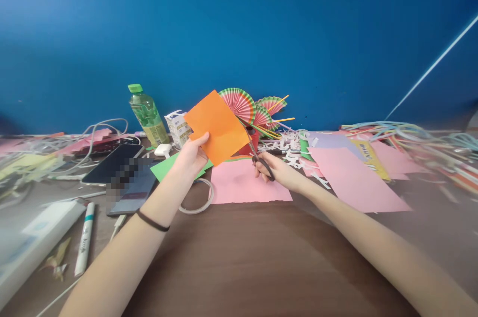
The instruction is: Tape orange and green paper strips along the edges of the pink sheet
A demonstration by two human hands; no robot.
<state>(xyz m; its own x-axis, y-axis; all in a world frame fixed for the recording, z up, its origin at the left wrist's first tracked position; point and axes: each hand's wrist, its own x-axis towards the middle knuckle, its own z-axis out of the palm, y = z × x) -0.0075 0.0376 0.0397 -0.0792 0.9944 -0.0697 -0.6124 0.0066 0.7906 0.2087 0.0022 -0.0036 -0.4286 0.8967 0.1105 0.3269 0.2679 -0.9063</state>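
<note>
Orange Paper and Scissors: Position and Orientation

The orange paper (220, 128) is located at the centre of the frame, raised above the table (239, 262). It is set cornerwise: one corner points to the top of the frame, one to the right, one to the bottom. Its broad face is toward the camera. The outline is near square; a longer axis cannot be told.

The left hand (194, 154) is closed on the lower left edge of the orange paper, thumb flat on the near face.

The scissors (261, 160) are located just right of centre. Their long axis runs diagonally: handles at the lower right, blades directed to the upper left, at the right corner of the orange paper. Contact between blade and paper cannot be confirmed. The right hand (272, 167) is curled around the handles; the opening angle of the blades is too small to read.

Adjacent items:
- Pink sheet (248, 187): flat on the table, below the orange paper in the frame.
- Green sheet (164, 167): partly hidden by the left forearm.
- White ring (211, 195): at the left edge of the pink sheet.
- Pleated fans (238, 103): behind the orange paper, upper centre.
- Green-capped bottle (148, 118): upright with a slight tilt, left of centre.
</note>
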